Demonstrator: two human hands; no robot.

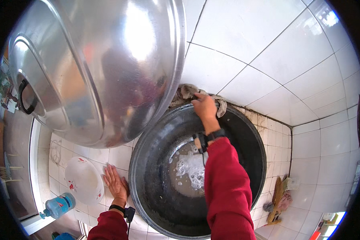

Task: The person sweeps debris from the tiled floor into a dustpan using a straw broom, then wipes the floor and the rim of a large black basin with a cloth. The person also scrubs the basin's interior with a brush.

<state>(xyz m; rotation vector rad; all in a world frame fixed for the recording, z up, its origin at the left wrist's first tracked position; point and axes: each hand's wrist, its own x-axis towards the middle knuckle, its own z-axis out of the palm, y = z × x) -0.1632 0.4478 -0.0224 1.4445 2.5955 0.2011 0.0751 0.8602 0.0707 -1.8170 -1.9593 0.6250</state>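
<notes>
A large dark wok (156,192) set into a tiled stove top has cloudy water with white foam (192,171) at its bottom. My right hand (205,106) reaches across to the wok's far rim, at a crumpled grey-brown rag (222,108) lying along the wall; whether the fingers grip it I cannot tell. Flat on the tiles left of the wok rests my left hand (116,183), fingers apart and holding nothing. Beside it lies a white plate (84,180) with red flower marks.
A big domed metal lid (114,75) with a black handle stands at the upper left, over part of the wok's rim. A blue plastic bottle (60,205) is by the plate. A straw brush (276,198), a grey scourer (268,207) and a pink cloth (285,200) lie right, near the tiled wall.
</notes>
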